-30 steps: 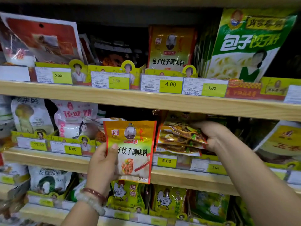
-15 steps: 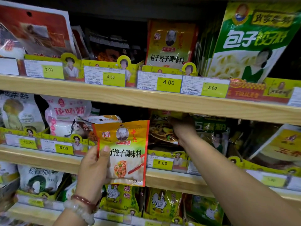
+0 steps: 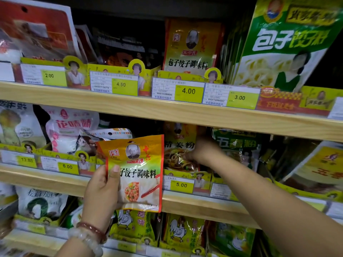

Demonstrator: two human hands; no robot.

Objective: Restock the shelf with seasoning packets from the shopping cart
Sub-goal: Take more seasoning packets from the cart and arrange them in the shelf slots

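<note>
My right hand (image 3: pixel 201 152) has pushed its packets upright into the middle shelf (image 3: pixel 204 203) and still pinches the ginger powder packet (image 3: pixel 179 153), so my left hand (image 3: pixel 101 193), gripping the dumpling seasoning packet (image 3: pixel 137 175) before that shelf, goes next.

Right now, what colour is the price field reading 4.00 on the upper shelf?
Yellow-green with dark digits, on the 4.00 price tag; head view.

Orange-yellow seasoning packet (image 3: pixel 136 171) with red edge, black characters and white dumpling picture; above it, pale wooden shelf (image 3: pixel 130 110) carrying white-and-yellow price tags (image 3: pixel 177 91); upper right of it, green-and-white bag (image 3: pixel 284 45); below it, yellow rooster-printed packets (image 3: pixel 178 231)
</note>
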